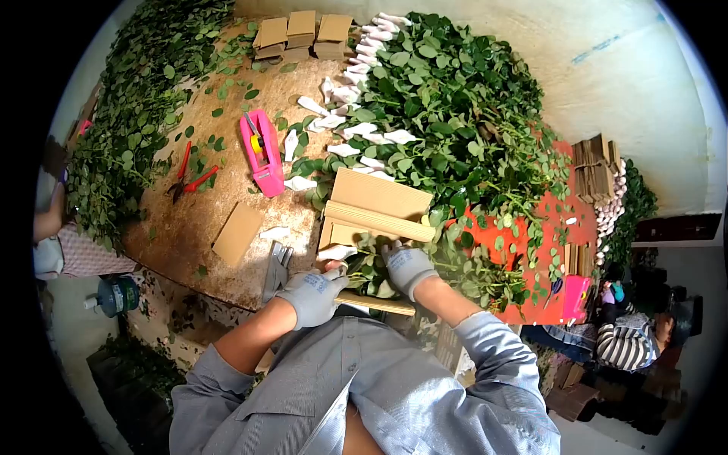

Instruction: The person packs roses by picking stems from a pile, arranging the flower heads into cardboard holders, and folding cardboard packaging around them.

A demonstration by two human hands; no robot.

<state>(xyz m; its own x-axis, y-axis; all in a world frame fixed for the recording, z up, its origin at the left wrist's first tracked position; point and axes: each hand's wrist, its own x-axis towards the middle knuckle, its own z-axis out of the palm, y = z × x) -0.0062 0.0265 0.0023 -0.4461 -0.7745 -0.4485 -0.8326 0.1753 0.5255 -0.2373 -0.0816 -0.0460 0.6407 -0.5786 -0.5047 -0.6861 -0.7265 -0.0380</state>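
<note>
Both of my hands wear grey gloves. My left hand (pixel 315 294) is closed at the near left end of an opened cardboard wrap, its bare-looking fingertips against a white-sleeved flower bud (pixel 337 252). My right hand (pixel 409 267) curls over leafy stems (pixel 368 274) that lie in the wrap; its fingertips press down among the leaves. Behind them stand the folded cardboard layers (pixel 379 220) and an upright flap (pixel 383 189). The wrap's near edge (pixel 375 304) runs close to my waist. Left of my left hand sits a silver stapler (pixel 276 269).
A pink tape dispenser (pixel 262 155), red-handled pruning shears (pixel 189 178) and a loose cardboard piece (pixel 238 233) lie to the left. A large heap of leafy stems (pixel 455 106) with white-sleeved buds fills the back. Cardboard stacks (pixel 301 30) stand behind. Another person (pixel 629 343) is at far right.
</note>
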